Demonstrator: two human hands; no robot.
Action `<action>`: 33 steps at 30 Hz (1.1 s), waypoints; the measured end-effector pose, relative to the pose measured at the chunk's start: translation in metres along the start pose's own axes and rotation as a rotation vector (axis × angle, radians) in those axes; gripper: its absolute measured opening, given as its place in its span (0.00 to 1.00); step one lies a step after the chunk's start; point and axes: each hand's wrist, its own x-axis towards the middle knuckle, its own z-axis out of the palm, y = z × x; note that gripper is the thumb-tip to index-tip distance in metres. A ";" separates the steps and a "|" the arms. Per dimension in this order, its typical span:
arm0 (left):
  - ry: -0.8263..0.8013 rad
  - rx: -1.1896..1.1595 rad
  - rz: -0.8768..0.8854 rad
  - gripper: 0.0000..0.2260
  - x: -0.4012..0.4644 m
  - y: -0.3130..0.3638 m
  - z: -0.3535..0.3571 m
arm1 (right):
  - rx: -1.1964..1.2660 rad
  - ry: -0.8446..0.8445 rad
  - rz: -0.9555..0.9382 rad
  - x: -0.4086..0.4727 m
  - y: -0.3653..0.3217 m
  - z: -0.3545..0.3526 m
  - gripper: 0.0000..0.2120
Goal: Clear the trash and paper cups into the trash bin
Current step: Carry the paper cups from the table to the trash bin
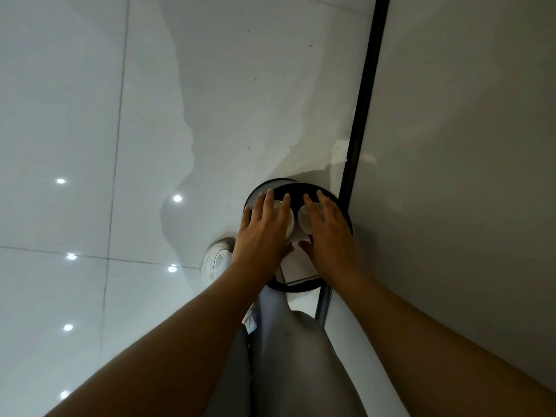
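A round trash bin with a black rim [301, 288] stands on the floor against the wall, seen from above. Both of my hands hover over its mouth, palms down and fingers spread straight. Under my left hand [264, 227] shows a white paper cup [289, 221]. A second white paper cup [304, 219] shows under my right hand [329, 233]. Neither hand visibly curls round its cup. A piece of white paper [296, 266] lies inside the bin below the thumbs.
A grey wall [451, 145] with a black strip [365, 94] along its foot runs down the right side. Glossy white floor tiles [90, 145] spread to the left. My white shoe [216, 260] stands left of the bin, and my grey trouser legs [288, 356] are below it.
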 end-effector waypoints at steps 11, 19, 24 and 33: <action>-0.043 -0.096 -0.131 0.32 -0.117 0.003 -0.102 | 0.077 0.000 0.083 -0.097 -0.052 -0.097 0.35; 0.077 -0.119 -0.252 0.24 -0.233 0.031 -0.221 | -0.027 -0.046 -0.138 -0.188 -0.139 -0.206 0.28; 0.163 -0.148 -0.389 0.22 -0.327 0.040 -0.260 | -0.156 -0.083 -0.366 -0.249 -0.209 -0.247 0.26; 0.355 -0.306 -0.713 0.21 -0.505 0.008 -0.250 | -0.414 -0.115 -0.758 -0.355 -0.346 -0.235 0.25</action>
